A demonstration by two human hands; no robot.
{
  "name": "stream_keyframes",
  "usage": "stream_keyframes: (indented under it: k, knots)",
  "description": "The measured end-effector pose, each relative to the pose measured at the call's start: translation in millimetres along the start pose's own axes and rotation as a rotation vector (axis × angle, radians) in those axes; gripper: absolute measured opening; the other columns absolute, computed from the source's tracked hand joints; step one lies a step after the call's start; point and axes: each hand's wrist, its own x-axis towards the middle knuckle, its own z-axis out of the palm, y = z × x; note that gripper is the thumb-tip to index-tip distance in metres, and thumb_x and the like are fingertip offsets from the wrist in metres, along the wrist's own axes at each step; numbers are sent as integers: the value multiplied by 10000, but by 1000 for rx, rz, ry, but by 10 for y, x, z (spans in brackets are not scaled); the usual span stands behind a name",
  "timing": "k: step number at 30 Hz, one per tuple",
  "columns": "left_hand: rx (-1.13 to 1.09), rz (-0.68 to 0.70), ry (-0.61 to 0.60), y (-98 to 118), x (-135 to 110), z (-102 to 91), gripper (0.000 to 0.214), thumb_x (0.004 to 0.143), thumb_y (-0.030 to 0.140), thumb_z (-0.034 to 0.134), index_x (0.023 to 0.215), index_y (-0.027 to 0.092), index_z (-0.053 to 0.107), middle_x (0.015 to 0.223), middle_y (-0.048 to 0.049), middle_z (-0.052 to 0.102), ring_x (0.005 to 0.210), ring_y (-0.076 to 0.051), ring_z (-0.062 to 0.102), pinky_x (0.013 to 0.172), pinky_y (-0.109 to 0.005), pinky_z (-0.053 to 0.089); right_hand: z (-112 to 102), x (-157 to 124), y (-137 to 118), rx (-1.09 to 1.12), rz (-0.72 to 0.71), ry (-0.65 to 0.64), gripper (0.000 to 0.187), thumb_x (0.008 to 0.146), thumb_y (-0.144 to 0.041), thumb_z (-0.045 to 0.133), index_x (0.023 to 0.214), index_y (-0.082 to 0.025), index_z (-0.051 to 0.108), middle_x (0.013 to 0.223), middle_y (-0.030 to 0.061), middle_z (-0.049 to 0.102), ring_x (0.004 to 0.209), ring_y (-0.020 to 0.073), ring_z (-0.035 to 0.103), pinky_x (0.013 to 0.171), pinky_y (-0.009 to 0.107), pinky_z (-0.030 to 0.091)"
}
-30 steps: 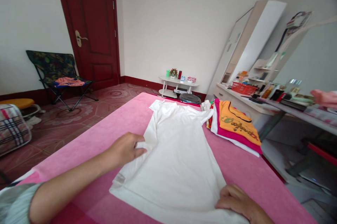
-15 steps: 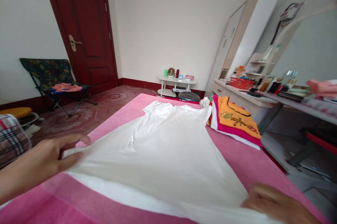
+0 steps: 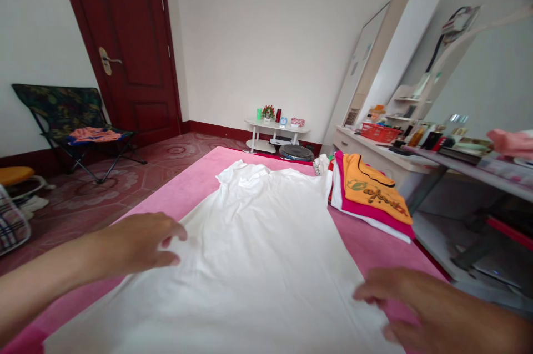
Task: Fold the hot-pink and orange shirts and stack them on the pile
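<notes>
A white T-shirt lies spread on the pink bed cover, its neck and short sleeves at the far end and soft wrinkles across its front. Over its left edge is my left hand, thumb and fingers apart, holding nothing. My right hand hovers at the shirt's right edge, fingers also parted with no cloth between them. Whether the fingertips brush the fabric I cannot tell. The hem runs out of view at the bottom.
Right of the shirt sits a stack of folded clothes, an orange shirt on top. A dressing table with bottles and a red basket borders the bed's right side. Beyond are a small white table and a folding chair.
Both hands have let go of the shirt's lower edge and moved forward and up along its sides. The cloth, stretched taut before, now lies flatter on the bed. The view has shifted slightly.
</notes>
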Motion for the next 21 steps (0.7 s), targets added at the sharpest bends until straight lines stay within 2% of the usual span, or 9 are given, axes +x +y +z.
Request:
stream_keyframes:
  k: [1,2,4,5,7,9,12,16,21]
  knots:
    - [-8,62,-31,194,193,-42,357,670,506,615,982,353,697,842,7,682,781,-198,615,685,-283,428,-107,299,-128,-16,-2,-91,304,735,-396,618,1031,-465,633,1013,16,667,942,189,620,848,330,507]
    - [-36,110,-61,378,396,-60,351,705,499,596,1006,346,689,859,8,684,793,-188,619,678,-267,432,-172,621,-241,-21,-32,-93,288,761,-381,595,1045,-401,638,1039,21,658,968,197,610,870,347,493]
    - [-72,130,-68,663,818,-39,314,731,465,584,984,317,697,841,9,687,727,-168,627,613,-244,429,-150,1266,-366,2,-98,-4,289,786,-356,563,1056,-291,641,1073,41,641,979,209,606,882,362,479]
    - [-57,121,-20,747,1029,-10,282,739,435,581,959,307,703,826,10,688,706,-167,627,597,-244,427,-71,1558,-362,22,-106,63,310,794,-339,555,1083,-259,632,1124,51,623,1012,209,596,913,361,459]
    - [-15,77,99,784,1435,57,217,768,355,555,905,291,710,853,5,690,753,-177,635,628,-251,440,174,2026,-228,28,-60,188,356,803,-312,553,1137,-203,609,1214,80,583,1107,212,552,990,355,398]
    - [-3,1,217,674,1798,116,212,781,299,546,920,282,705,944,-7,683,865,-188,633,713,-255,462,449,2315,8,-18,55,270,427,832,-319,529,1223,-149,554,1310,126,519,1205,223,485,1035,366,347]
    - [-2,-177,387,361,2243,182,307,789,252,553,1078,268,655,1129,-52,625,1048,-212,581,865,-281,448,743,2461,331,-168,173,345,458,887,-360,447,1283,-140,511,1394,144,439,1304,251,371,1080,446,253]
    - [-28,-370,426,-27,2663,281,376,828,189,463,1182,198,588,1161,-123,605,1069,-234,574,876,-316,451,820,2435,461,-242,179,350,460,907,-418,401,1289,-188,513,1419,102,418,1323,238,338,1083,450,231]
    - [-43,-402,464,-120,2960,425,514,831,315,503,1334,224,442,1200,-129,583,1096,-268,544,868,-342,449,780,2444,424,-226,190,347,456,903,-411,412,1291,-196,515,1412,95,429,1317,236,346,1084,428,237]
